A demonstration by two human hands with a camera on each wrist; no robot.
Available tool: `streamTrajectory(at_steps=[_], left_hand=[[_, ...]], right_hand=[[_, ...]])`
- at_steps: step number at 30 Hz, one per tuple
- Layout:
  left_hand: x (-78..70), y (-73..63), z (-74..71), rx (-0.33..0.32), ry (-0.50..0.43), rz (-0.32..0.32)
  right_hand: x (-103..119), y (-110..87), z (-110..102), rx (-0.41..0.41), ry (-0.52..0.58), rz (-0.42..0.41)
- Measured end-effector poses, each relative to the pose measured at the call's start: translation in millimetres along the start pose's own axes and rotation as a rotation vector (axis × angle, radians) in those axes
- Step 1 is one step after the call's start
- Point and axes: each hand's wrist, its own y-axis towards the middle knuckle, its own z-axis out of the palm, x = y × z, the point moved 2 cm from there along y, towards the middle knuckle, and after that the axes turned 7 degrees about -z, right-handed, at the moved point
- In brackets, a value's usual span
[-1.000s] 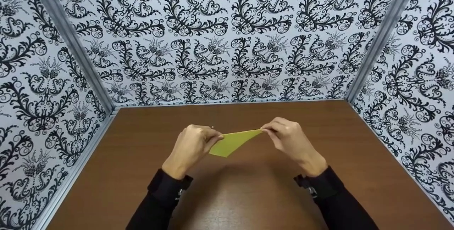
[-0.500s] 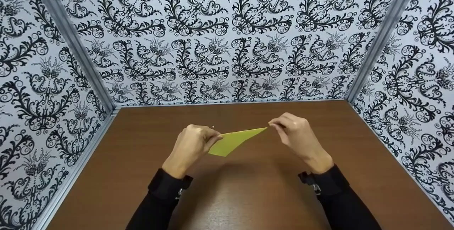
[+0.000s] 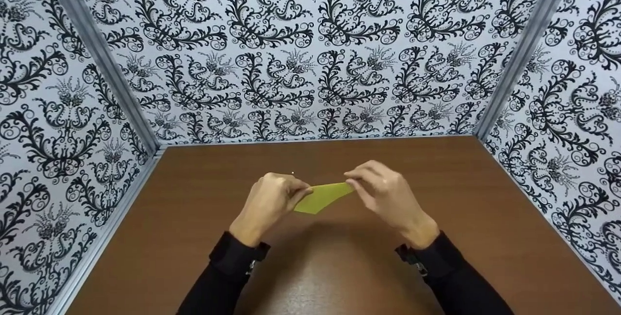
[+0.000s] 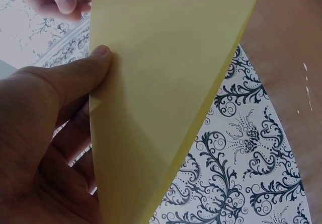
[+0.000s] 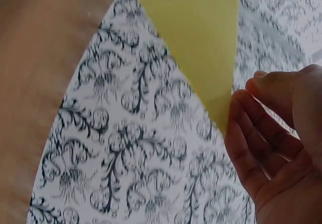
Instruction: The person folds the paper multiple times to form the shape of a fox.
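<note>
A piece of folded yellow paper (image 3: pixel 322 198) is held up above the brown table. My left hand (image 3: pixel 271 201) pinches its left end, with the thumb (image 4: pixel 98 63) flat on the near face and the other fingers behind. In the left wrist view the paper (image 4: pixel 156 73) tapers downward, and a second layer shows along its slanted edge. My right hand (image 3: pixel 388 196) is at the paper's right, narrow end. The right wrist view shows its fingertips (image 5: pixel 239 103) right at the paper's edge, while the thumb (image 5: pixel 274 88) stands apart from the paper.
The brown wooden table (image 3: pixel 194 252) spreads beneath both hands. White walls (image 3: pixel 315 53) with black scroll patterns enclose its back and sides, and grey metal posts (image 3: pixel 102 48) stand in the corners. Black sleeves with wrist straps (image 3: pixel 237 256) cover the forearms.
My right hand first draws right, off the paper's tip, then comes back left over its narrow end. My left hand keeps its pinch and shifts slightly right with the paper.
</note>
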Motion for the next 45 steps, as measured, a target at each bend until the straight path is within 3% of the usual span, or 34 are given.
streamTrajectory(at_steps=[5, 15, 33, 45], left_hand=[[-7.4, -2.7, 3.7, 0.0, 0.001, 0.03], [-16.6, -3.6, 12.5, 0.015, -0.001, 0.09], [-23.8, -4.8, 16.4, 0.024, -0.01, 0.12], [-28.8, -5.1, 13.3, -0.039, -0.051, 0.145]], right_hand=[[13.6, -1.9, 13.5, 0.005, -0.034, -0.049], [24.9, -4.2, 25.6, 0.008, 0.005, -0.103], [24.6, -9.4, 25.9, 0.031, 0.044, -0.086], [25.4, -5.7, 22.8, 0.054, 0.062, -0.073]])
